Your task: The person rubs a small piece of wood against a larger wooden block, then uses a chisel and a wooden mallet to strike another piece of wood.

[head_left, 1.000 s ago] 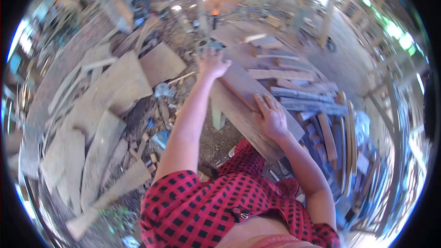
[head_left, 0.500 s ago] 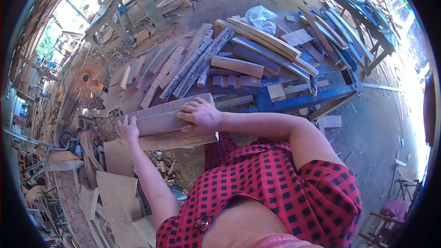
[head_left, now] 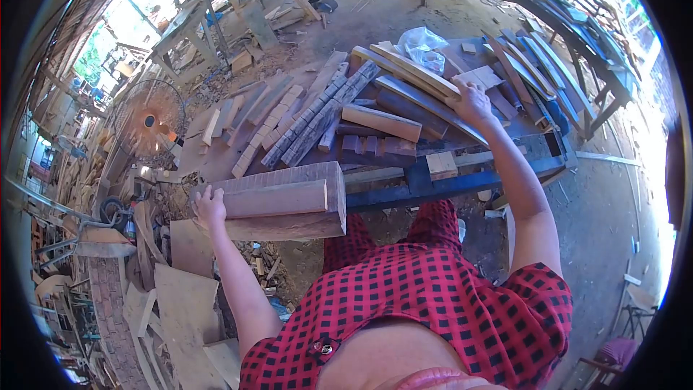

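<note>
My left hand [head_left: 210, 207] is closed around the left end of a wooden board [head_left: 278, 201], which lies lengthwise on a larger squared timber block [head_left: 289, 229] in front of me. The saw-marked right end of that block faces my legs. Across the worktable, my right hand [head_left: 473, 105] reaches out with thumb and fingers apart. It touches or hovers over the end of the long wooden strips [head_left: 415, 68], beside a flat wooden piece [head_left: 482, 78]. Whether anything lies beneath its fingertips is hidden.
Notched dark blocks [head_left: 379, 148], a reddish offcut [head_left: 381, 121] and several scored strips [head_left: 317, 112] cover the worktable. A clear plastic bag [head_left: 422, 47] lies behind them. A blue metal beam [head_left: 455, 184] edges the table. A round fan [head_left: 150, 121] stands left; leaning boards [head_left: 184, 303] are below.
My right hand has left the top of the board and moved right and away from me to the strips. My left hand stays at the board's left end. The whole view has shifted slightly.
</note>
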{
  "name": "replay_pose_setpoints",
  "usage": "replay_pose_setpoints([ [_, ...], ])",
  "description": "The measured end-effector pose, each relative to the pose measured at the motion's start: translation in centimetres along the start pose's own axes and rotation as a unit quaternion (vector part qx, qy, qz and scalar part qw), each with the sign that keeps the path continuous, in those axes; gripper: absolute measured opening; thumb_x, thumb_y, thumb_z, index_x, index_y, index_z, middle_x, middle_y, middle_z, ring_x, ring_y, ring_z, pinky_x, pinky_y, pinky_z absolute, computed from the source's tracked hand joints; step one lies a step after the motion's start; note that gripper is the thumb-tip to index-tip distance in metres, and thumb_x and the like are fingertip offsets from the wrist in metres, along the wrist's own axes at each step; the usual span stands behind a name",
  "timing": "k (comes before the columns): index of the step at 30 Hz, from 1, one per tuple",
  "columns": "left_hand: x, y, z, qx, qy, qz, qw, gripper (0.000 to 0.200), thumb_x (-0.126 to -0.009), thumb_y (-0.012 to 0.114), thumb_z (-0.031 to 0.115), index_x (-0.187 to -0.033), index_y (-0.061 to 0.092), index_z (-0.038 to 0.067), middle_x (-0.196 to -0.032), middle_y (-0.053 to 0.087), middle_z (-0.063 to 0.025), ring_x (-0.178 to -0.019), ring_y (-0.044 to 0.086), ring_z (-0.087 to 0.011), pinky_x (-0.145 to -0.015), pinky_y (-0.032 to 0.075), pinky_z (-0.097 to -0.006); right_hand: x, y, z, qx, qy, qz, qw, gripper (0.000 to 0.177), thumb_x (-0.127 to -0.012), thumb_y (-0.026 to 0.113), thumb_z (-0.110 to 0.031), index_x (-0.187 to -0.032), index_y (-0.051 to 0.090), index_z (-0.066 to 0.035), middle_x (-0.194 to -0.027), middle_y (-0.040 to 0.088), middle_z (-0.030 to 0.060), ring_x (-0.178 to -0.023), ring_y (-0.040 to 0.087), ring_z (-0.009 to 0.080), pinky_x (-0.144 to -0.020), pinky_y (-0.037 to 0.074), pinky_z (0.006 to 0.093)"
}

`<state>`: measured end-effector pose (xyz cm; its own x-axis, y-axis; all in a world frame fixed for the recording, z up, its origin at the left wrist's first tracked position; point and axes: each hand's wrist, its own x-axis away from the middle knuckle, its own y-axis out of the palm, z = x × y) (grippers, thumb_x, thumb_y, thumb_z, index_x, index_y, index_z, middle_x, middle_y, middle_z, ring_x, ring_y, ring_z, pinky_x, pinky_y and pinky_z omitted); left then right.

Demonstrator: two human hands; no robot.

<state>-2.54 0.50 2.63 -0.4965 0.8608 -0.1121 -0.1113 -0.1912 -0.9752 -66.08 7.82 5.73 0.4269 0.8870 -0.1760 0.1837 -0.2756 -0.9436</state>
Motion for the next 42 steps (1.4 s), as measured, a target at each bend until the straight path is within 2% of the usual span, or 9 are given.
replay_pose_setpoints([
  [10, 0.2, -0.1, -0.1, 0.018, 0.0, -0.001, 1.0, 0.055, -0.081, 0.058, 0.051, -0.133, 0.055, 0.033, -0.152, 0.034, -0.0035, -0.143, 0.023, -0.0277, -0.111, 0.018, -0.0595, -1.7, 0.7, 0.8, 0.033, 0.018, -0.088, 0.995, 0.069, -0.075, 0.071, -0.045, -0.136, 0.048, -0.02, -0.134, 0.049, 0.0183, -0.126, 0.046, 0.0366, -0.101, 0.042, 0.0458],
  [19, 0.1, 0.1, -0.3, 0.025, 0.004, 0.008, 1.0, 0.055, -0.08, 0.059, 0.05, -0.132, 0.056, 0.032, -0.151, 0.035, -0.0034, -0.142, 0.025, -0.0278, -0.112, 0.018, -0.058, -2.7, 4.7, 3.9, -0.252, 0.002, -0.003, 0.968, 0.057, -0.072, 0.074, -0.037, -0.12, 0.064, -0.008, -0.097, 0.069, 0.0161, -0.085, 0.066, 0.029, -0.082, 0.052, 0.0375],
  [21, 0.2, -0.2, -0.2, 0.027, 0.003, 0.009, 1.0, 0.055, -0.08, 0.059, 0.05, -0.132, 0.056, 0.032, -0.151, 0.036, -0.0034, -0.142, 0.025, -0.0278, -0.111, 0.018, -0.0581, 0.1, 3.6, 3.0, -0.543, 0.081, -0.089, 0.831, 0.048, -0.079, 0.066, -0.03, -0.118, 0.061, -0.002, -0.097, 0.067, 0.0212, -0.087, 0.067, 0.0292, -0.077, 0.054, 0.0362],
  [22, 0.4, -0.2, -0.1, 0.025, 0.002, 0.008, 1.0, 0.055, -0.08, 0.059, 0.05, -0.132, 0.056, 0.032, -0.151, 0.036, -0.0034, -0.142, 0.026, -0.0279, -0.111, 0.019, -0.0583, 1.4, 3.0, 2.6, -0.54, 0.079, -0.088, 0.833, 0.048, -0.079, 0.066, -0.03, -0.118, 0.061, -0.002, -0.097, 0.067, 0.0212, -0.087, 0.067, 0.0292, -0.077, 0.054, 0.0362],
  [24, 0.3, -0.1, -0.2, 0.026, 0.003, 0.006, 1.0, 0.055, -0.08, 0.059, 0.05, -0.132, 0.056, 0.032, -0.151, 0.037, -0.0034, -0.142, 0.026, -0.0278, -0.111, 0.019, -0.0585, 4.1, 1.6, 1.5, -0.739, 0.056, -0.174, 0.649, 0.054, -0.082, 0.062, -0.027, -0.127, 0.051, 0.0, -0.094, 0.065, 0.0205, -0.078, 0.067, 0.0243, -0.063, 0.055, 0.0334],
  [25, 0.2, 0.0, -0.2, 0.023, 0.005, 0.007, 1.0, 0.055, -0.08, 0.059, 0.05, -0.132, 0.056, 0.032, -0.151, 0.037, -0.0033, -0.142, 0.026, -0.0278, -0.111, 0.02, -0.0586, 5.6, 0.8, 0.3, -0.737, 0.057, -0.173, 0.651, 0.054, -0.082, 0.062, -0.027, -0.127, 0.051, 0.0, -0.094, 0.065, 0.0205, -0.078, 0.067, 0.0243, -0.063, 0.055, 0.0334],
  [27, 0.2, -0.1, -0.2, 0.022, 0.004, 0.007, 1.0, 0.055, -0.08, 0.059, 0.05, -0.132, 0.056, 0.032, -0.151, 0.037, -0.0032, -0.142, 0.026, -0.0277, -0.11, 0.021, -0.0587, 7.8, -0.2, -2.5, -0.819, 0.032, -0.23, 0.524, 0.062, -0.079, 0.061, -0.02, -0.134, 0.04, -0.002, -0.092, 0.064, 0.019, -0.072, 0.066, 0.0238, -0.055, 0.055, 0.0337],
  [31, 0.2, -0.1, -0.3, 0.015, 0.012, 0.006, 1.0, 0.055, -0.081, 0.058, 0.051, -0.132, 0.056, 0.032, -0.151, 0.037, -0.0028, -0.142, 0.026, -0.0275, -0.11, 0.022, -0.0585, 7.3, 1.0, -4.5, -0.817, 0.004, -0.299, 0.493, 0.067, -0.069, 0.062, -0.014, -0.133, 0.042, -0.003, -0.091, 0.062, 0.0164, -0.067, 0.065, 0.022, -0.055, 0.056, 0.0326],
  [42, 0.3, -0.1, -0.2, -0.009, 0.018, 0.011, 1.0, 0.056, -0.081, 0.055, 0.053, -0.133, 0.054, 0.033, -0.15, 0.038, -0.0026, -0.139, 0.031, -0.0289, -0.109, 0.024, -0.0563, 4.4, -3.1, 2.2, -0.4, -0.007, -0.035, 0.916, 0.088, -0.059, 0.077, -0.01, -0.141, 0.047, -0.011, -0.098, 0.064, 0.0096, -0.086, 0.061, 0.0198, -0.078, 0.048, 0.0333],
])
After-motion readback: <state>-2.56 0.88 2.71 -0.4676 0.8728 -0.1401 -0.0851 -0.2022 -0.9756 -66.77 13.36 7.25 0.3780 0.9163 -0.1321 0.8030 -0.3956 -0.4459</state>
